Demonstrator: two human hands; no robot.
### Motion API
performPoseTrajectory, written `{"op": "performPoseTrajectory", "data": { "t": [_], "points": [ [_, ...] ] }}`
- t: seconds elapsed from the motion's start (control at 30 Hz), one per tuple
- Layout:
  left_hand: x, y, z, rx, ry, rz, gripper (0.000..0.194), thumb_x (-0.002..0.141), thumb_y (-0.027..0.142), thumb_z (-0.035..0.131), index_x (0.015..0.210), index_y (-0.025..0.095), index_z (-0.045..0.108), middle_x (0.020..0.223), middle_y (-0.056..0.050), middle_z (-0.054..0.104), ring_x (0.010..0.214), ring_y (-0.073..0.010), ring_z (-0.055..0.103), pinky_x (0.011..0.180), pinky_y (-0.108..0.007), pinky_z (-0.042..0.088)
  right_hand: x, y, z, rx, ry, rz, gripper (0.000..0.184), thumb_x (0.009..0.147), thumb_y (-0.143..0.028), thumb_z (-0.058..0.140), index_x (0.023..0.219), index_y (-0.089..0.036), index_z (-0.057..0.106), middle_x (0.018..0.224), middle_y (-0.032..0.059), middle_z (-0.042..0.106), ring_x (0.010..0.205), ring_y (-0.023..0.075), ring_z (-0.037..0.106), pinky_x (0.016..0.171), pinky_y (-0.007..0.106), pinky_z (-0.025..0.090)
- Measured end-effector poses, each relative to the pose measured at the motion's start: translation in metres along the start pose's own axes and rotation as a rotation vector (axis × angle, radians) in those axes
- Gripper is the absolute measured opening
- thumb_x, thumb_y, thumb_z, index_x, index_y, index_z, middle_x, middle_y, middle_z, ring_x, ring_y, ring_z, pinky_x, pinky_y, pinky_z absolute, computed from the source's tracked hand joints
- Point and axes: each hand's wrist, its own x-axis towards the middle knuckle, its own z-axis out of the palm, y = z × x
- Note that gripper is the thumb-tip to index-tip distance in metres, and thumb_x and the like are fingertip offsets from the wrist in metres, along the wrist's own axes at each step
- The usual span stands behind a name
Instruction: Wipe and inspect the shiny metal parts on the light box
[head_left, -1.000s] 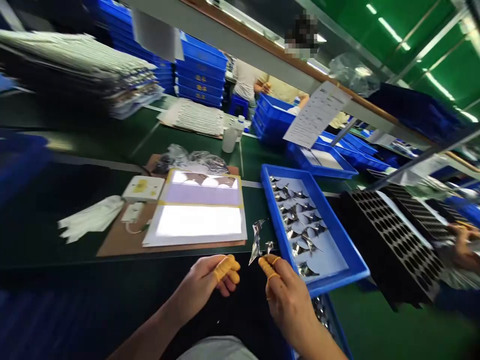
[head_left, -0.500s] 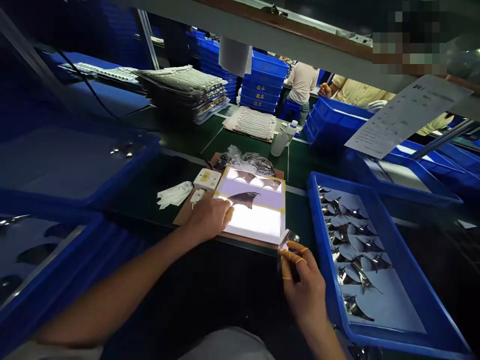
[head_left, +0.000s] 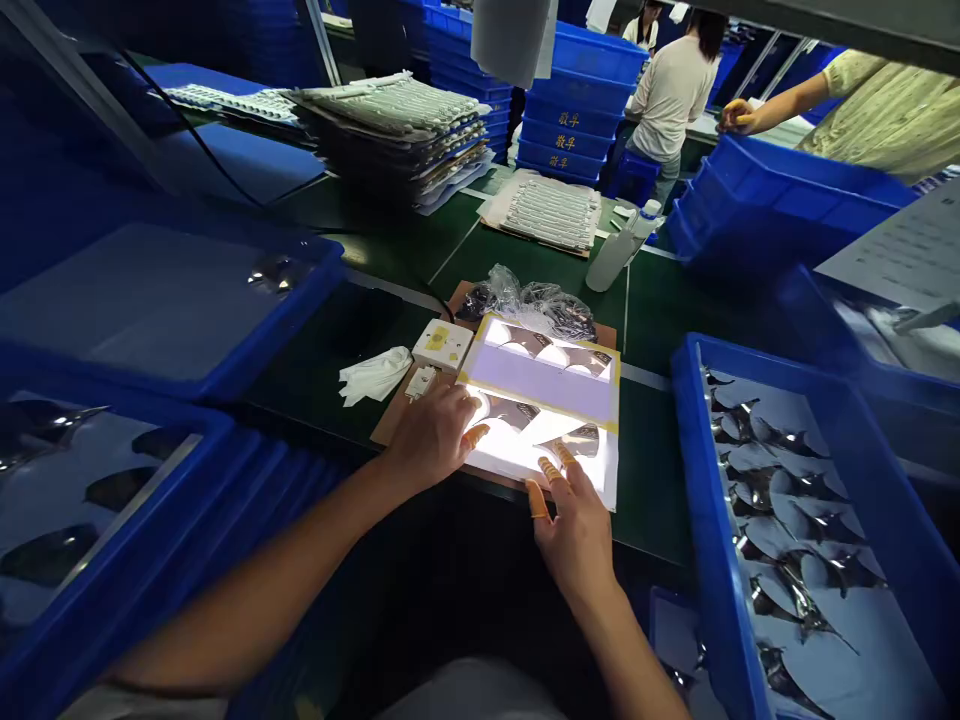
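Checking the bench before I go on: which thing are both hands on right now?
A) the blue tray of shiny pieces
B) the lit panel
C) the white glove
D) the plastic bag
B: the left hand and the right hand both reach onto the lower lit part of the light panel, beside the shiny pieces lying on it.

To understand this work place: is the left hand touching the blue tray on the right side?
No, the left hand is at the lit panel, apart from the blue tray.
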Motion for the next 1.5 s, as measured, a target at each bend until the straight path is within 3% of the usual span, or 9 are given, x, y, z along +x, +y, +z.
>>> {"op": "performPoseTrajectory", "data": {
  "t": [0.2, 0.3, 0.43, 0.63, 0.8, 1.07, 1.27, 1.37, 1.5],
  "points": [
    [0.023, -0.005, 0.02, -0.098, 0.003, 0.165, 0.05, 0.09, 0.016, 0.069, 0.138, 0.015, 0.055, 0.141, -0.017, 0.058, 0.124, -0.033, 0.055, 0.102, -0.05, 0.05, 0.002, 0.014, -0.03, 0.009, 0.126, 0.175, 0.021, 0.101, -0.033, 0.058, 0.113, -0.02, 0.069, 0.116, 0.0129, 0.069, 0.085, 0.0208, 0.069, 0.07, 0.033, 0.058],
    [0.032, -0.008, 0.025, -0.091, -0.034, 0.191, 0.035, 0.092, 0.016, 0.066, 0.127, 0.014, 0.061, 0.124, -0.015, 0.064, 0.112, -0.0307, 0.058, 0.094, -0.046, 0.052, 0.017, 0.032, -0.033, 0.021, 0.06, 0.376, 0.028, 0.098, -0.039, 0.061, 0.114, -0.018, 0.07, 0.098, 0.0095, 0.069, 0.065, 0.0167, 0.06, 0.057, 0.031, 0.052],
    [0.041, -0.011, 0.023, -0.031, -0.052, 0.139, 0.017, 0.092, 0.019, 0.065, 0.108, 0.014, 0.066, 0.105, -0.012, 0.065, 0.1, -0.0292, 0.059, 0.085, -0.044, 0.049, 0.028, 0.043, -0.024, 0.311, -0.071, 0.585, 0.034, 0.093, -0.042, 0.064, 0.114, -0.017, 0.071, 0.092, 0.0077, 0.071, 0.071, 0.0189, 0.064, 0.062, 0.032, 0.055],
    [0.062, -0.001, 0.011, -0.049, -0.089, 0.164, 0.015, 0.09, 0.02, 0.069, 0.104, 0.015, 0.066, 0.104, -0.01, 0.065, 0.1, -0.0271, 0.06, 0.079, -0.039, 0.049, 0.036, 0.012, -0.004, 0.737, -0.124, 0.784, 0.053, 0.082, -0.054, 0.077, 0.119, -0.017, 0.072, 0.084, 0.0028, 0.067, 0.068, 0.0174, 0.063, 0.064, 0.032, 0.058],
    [0.068, -0.004, 0.011, -0.166, -0.074, 0.19, 0.028, 0.09, 0.021, 0.071, 0.117, 0.018, 0.066, 0.11, -0.009, 0.067, 0.107, -0.0267, 0.061, 0.08, -0.037, 0.053, 0.038, -0.011, 0.007, 0.909, -0.119, 0.826, 0.053, 0.079, -0.056, 0.081, 0.116, -0.019, 0.071, 0.081, 0.0021, 0.068, 0.07, 0.018, 0.067, 0.068, 0.033, 0.06],
    [0.053, -0.014, 0.012, -0.248, -0.032, 0.131, 0.032, 0.093, 0.021, 0.068, 0.125, 0.019, 0.065, 0.121, -0.01, 0.068, 0.112, -0.0275, 0.061, 0.092, -0.043, 0.053, 0.037, -0.01, 0.008, 0.997, -0.094, 0.888, 0.052, 0.077, -0.051, 0.084, 0.116, -0.02, 0.07, 0.085, 0.0018, 0.069, 0.071, 0.0168, 0.069, 0.074, 0.035, 0.063],
    [0.067, -0.007, 0.016, -0.138, -0.122, 0.223, 0.028, 0.086, 0.016, 0.073, 0.114, 0.018, 0.067, 0.106, -0.008, 0.067, 0.103, -0.0265, 0.06, 0.077, -0.036, 0.05, 0.04, -0.014, 0.008, 1.009, -0.1, 0.881, 0.053, 0.075, -0.051, 0.086, 0.114, -0.019, 0.071, 0.081, 0.0, 0.066, 0.068, 0.0154, 0.066, 0.07, 0.033, 0.062],
    [0.072, -0.014, 0.018, -0.102, -0.132, 0.242, 0.021, 0.085, 0.011, 0.068, 0.105, 0.017, 0.068, 0.101, -0.009, 0.065, 0.103, -0.0278, 0.059, 0.076, -0.036, 0.049, 0.038, -0.009, 0.003, 0.99, -0.09, 0.869, 0.052, 0.077, -0.05, 0.085, 0.115, -0.019, 0.071, 0.082, 0.0001, 0.067, 0.068, 0.0155, 0.066, 0.07, 0.034, 0.063],
    [0.064, -0.029, 0.014, -0.131, -0.057, 0.199, 0.029, 0.088, 0.012, 0.067, 0.117, 0.015, 0.067, 0.11, -0.012, 0.065, 0.107, -0.0288, 0.058, 0.081, -0.038, 0.052, 0.035, 0.02, -0.011, 0.888, 0.032, 0.861, 0.056, 0.074, -0.05, 0.087, 0.117, -0.018, 0.071, 0.086, 0.0018, 0.068, 0.07, 0.0179, 0.069, 0.068, 0.035, 0.063]
  ]
}}
